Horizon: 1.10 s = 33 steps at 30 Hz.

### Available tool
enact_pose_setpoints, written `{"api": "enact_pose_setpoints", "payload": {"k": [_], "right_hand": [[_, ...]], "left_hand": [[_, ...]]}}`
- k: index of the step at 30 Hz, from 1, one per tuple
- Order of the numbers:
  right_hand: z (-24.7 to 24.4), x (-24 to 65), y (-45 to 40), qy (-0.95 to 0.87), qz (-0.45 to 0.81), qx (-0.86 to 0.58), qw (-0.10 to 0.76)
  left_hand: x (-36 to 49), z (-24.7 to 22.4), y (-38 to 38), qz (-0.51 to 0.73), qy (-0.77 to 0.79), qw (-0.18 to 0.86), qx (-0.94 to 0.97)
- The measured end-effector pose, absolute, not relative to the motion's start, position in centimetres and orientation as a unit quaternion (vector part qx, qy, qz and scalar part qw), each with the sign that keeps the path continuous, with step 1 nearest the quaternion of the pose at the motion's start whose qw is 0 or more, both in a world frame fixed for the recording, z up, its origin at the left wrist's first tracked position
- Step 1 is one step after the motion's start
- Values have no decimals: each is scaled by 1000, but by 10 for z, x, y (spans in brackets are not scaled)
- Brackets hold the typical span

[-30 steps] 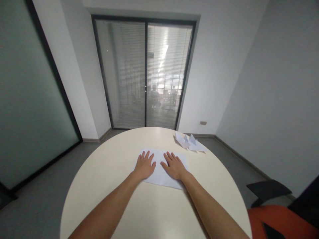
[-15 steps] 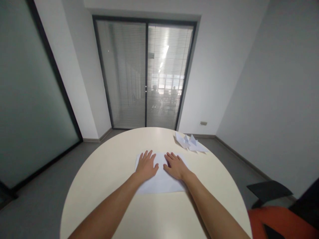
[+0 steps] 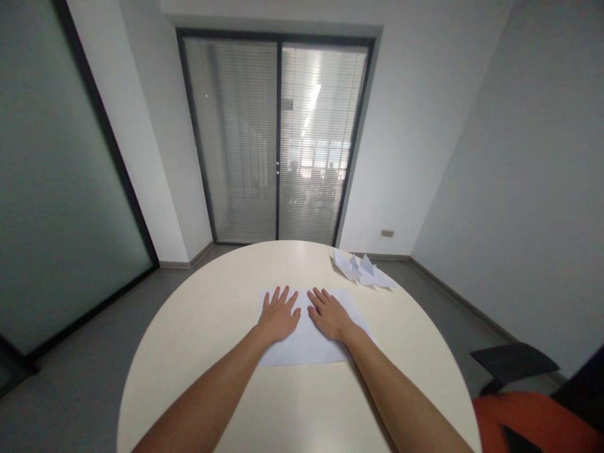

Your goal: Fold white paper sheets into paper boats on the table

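Note:
A white sheet of paper (image 3: 302, 349) lies flat on the round table (image 3: 189, 352) in front of me. My left hand (image 3: 279, 318) rests palm down on its left part, fingers spread and pointing away from me. On the right part lies my right hand (image 3: 329, 314), also palm down with its fingers stretched out, angled toward the left. A narrow strip of paper shows between the two hands. My right forearm covers part of the sheet's right side.
Folded white paper shapes (image 3: 363, 270), looking like paper boats, stand near the table's far right edge. An orange chair (image 3: 533, 418) with a black armrest (image 3: 514, 366) is at the right. Beyond the table is a glass partition with blinds (image 3: 278, 145).
My right hand has shifted slightly left across the paper, with its fingers closer to my left hand. More of the sheet's right side now shows. My left hand has hardly moved.

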State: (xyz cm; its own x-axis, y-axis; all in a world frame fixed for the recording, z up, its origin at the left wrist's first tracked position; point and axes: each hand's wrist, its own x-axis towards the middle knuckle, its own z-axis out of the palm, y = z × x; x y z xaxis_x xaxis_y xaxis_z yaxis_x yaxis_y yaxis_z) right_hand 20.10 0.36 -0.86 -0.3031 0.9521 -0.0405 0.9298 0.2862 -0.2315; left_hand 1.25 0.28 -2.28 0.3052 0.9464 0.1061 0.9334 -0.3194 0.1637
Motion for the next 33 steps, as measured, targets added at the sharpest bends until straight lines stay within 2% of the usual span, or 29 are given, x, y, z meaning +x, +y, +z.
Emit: {"api": "enact_pose_setpoints", "payload": {"k": [8, 13, 16, 19, 25, 33], "right_hand": [[-15, 233, 16, -704, 77, -705, 31], [-5, 218, 6, -728, -20, -680, 86], [1, 191, -4, -787, 14, -604, 121], [-1, 174, -9, -821, 69, -555, 112], [-13, 195, 4, -776, 103, -619, 58], [-17, 211, 10, -738, 72, -667, 70]], "left_hand": [[9, -22, 3, 91, 583, 50, 806], [10, -23, 3, 93, 585, 44, 804], [10, -23, 3, 94, 584, 39, 805], [9, -22, 3, 93, 580, 40, 808], [9, -21, 4, 99, 588, 41, 802], [8, -15, 1, 133, 545, 19, 828]]}}
